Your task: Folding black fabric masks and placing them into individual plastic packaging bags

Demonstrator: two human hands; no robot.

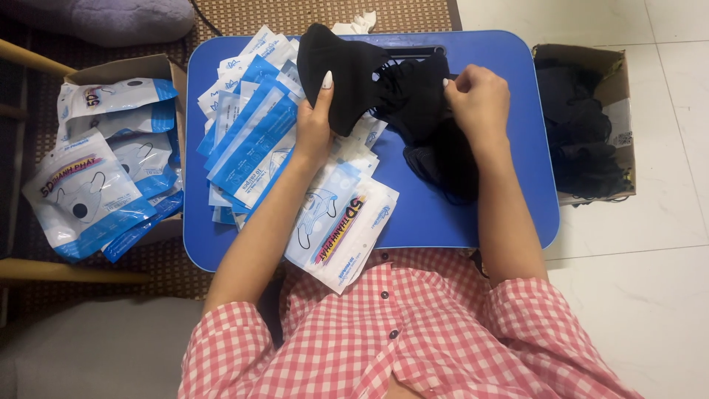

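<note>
1. Black face masks (413, 96): bundle held above the far middle of the blue tray table (517, 148), between both hands.
2. Left hand (316, 122): fingers closed on the left flap of the bundle, thumb pressed on the black fabric, long pale nail showing.
3. Right hand (480, 100): curled shut, pinching the right side of the bundle near the ear loops; well apart from the left hand.
4. Further black masks (443, 166): loose heap lying on the table right of centre, directly under the right wrist.
5. Blue-and-white flat pouches (251, 140): fanned pile covering the table's left half, reaching its far left corner.
6. Larger white pouch with mask drawing (343, 229): overhanging the near edge, beneath the left forearm.
7. Cardboard box with filled pouches (111, 162): off the table's left edge, on a woven mat.
8. Cardboard box of black masks (583, 125): off the table's right edge, on pale floor tiles.
9. Pink-and-white checked shirt (413, 332): at the near edge.
</note>
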